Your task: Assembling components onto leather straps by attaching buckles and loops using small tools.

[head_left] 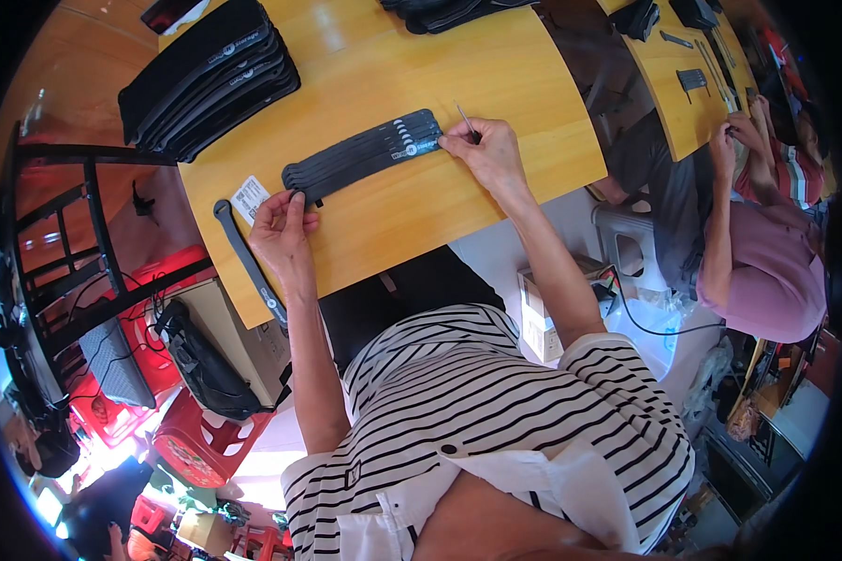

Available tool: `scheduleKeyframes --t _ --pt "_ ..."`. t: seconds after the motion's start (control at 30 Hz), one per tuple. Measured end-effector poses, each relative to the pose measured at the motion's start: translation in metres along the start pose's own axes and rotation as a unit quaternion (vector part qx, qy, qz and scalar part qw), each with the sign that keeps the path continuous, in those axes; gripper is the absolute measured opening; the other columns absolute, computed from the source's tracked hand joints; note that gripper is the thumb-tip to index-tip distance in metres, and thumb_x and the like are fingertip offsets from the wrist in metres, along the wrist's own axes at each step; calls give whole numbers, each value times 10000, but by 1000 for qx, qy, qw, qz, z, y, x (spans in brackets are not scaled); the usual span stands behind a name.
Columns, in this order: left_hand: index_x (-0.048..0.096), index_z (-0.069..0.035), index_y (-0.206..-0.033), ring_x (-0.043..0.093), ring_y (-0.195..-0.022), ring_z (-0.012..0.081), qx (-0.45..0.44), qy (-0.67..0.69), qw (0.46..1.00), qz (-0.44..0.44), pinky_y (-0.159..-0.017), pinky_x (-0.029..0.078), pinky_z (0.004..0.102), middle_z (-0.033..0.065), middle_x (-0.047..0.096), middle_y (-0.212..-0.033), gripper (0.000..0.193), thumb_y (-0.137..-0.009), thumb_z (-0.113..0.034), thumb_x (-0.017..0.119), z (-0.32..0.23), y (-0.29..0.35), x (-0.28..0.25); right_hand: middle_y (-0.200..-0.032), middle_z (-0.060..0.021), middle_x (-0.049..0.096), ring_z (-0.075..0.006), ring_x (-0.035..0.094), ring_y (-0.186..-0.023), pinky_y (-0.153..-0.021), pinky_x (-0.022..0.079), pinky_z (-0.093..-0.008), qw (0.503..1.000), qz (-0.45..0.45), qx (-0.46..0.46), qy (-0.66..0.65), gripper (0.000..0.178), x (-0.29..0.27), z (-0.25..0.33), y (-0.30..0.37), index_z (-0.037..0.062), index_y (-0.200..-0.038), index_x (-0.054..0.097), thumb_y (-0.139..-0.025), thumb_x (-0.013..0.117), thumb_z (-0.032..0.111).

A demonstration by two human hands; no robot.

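Observation:
A flat bundle of black straps (355, 152), with pale printing near its right end, lies slantwise on the yellow wooden table (393, 220). My left hand (286, 232) pinches the bundle's lower left end between thumb and fingers. At the other end, my right hand (496, 161) has its fingertips against the strap edge. A thin, pointed tool with a dark handle (474, 136) sticks up out of that hand; its exact kind is unclear. One loose black strap (246, 257) with a rounded end lies left of my left hand, beside a white printed label (250, 197).
A tall stack of black strap bundles (206, 89) stands at the table's far left, and more black bundles (454, 11) lie at the far edge. A black metal rack (94, 210) borders the left side. To the right, a person in a pink top (767, 266) works at another table (669, 89).

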State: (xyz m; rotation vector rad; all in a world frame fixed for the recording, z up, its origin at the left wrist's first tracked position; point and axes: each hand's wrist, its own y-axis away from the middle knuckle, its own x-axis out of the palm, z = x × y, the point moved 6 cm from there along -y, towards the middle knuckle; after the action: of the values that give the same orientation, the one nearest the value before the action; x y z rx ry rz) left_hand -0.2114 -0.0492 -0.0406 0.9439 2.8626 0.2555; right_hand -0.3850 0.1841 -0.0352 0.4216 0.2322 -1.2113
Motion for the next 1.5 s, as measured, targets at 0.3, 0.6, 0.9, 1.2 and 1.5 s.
scheduleKeyframes --t 0.3,0.6,0.9,1.2,1.5 --pt "582 25 -867 574 -525 91 -3 -8 1000 -7 -480 463 176 52 598 -709 87 -805 -27 617 -1 0 1 -571 18 528 -47 437 -524 -475 336 -207 1000 -3 6 -3 109 0 -3 -1 -11 -722 646 -704 701 82" --pt "582 27 -858 578 -515 95 5 -13 1000 -5 -474 472 177 55 601 -700 86 -799 -22 622 2 -3 0 -555 -7 536 -69 454 -512 -475 354 -231 1000 -4 7 11 122 0 -1 -3 -17 -703 642 -700 690 95" --pt "598 10 -867 548 -537 74 -4 -23 1000 -1 -505 450 168 38 588 -723 87 -807 -49 623 1 0 1 -547 -31 554 -82 477 -504 -475 378 -246 1000 -9 19 9 130 0 -2 -4 -18 -692 640 -688 689 102" --pt "584 31 -847 576 -510 96 3 -26 1000 -12 -473 471 178 62 600 -683 84 -800 -29 621 2 -3 1 -538 -38 555 -86 481 -497 -477 384 -247 1000 -10 12 15 131 0 -3 -5 -17 -684 638 -687 689 104" --pt "587 34 -845 582 -513 97 2 -53 998 -16 -471 476 182 65 607 -676 87 -800 -32 622 0 -3 1 -558 -32 560 -86 490 -512 -490 382 -242 999 -8 12 33 122 1 -5 -6 -15 -695 640 -701 678 101"
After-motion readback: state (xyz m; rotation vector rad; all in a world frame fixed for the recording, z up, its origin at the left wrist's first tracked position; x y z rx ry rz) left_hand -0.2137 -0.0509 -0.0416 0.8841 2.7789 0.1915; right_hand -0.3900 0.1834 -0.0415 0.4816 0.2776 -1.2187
